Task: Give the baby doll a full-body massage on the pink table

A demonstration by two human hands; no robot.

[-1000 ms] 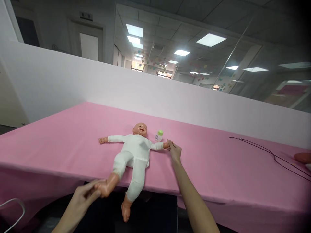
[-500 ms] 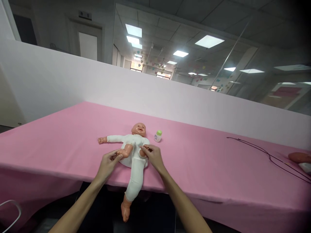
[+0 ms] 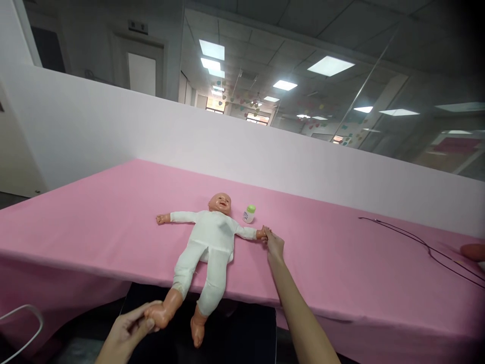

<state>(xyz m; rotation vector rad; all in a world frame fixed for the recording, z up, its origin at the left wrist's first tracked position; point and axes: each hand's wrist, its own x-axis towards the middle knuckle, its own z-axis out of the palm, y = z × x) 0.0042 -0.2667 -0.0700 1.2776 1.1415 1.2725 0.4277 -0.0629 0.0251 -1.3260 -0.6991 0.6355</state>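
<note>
Left hand [image 3: 127, 331] sits low and near, fingers curled in a grip; right hand [image 3: 273, 243] reaches far forward, arm straight, fingers pinched.

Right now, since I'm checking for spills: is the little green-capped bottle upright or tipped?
Upright. The bottle stands on the pink tablecloth with its green cap on top, beside the doll's head.

The doll [image 3: 210, 242] is lying on the table [image 3: 94, 212], legs overhanging its near edge; the bottle [image 3: 249, 214] is standing at the doll's two o'clock; the cable [image 3: 413, 242] is lying at three o'clock.
</note>
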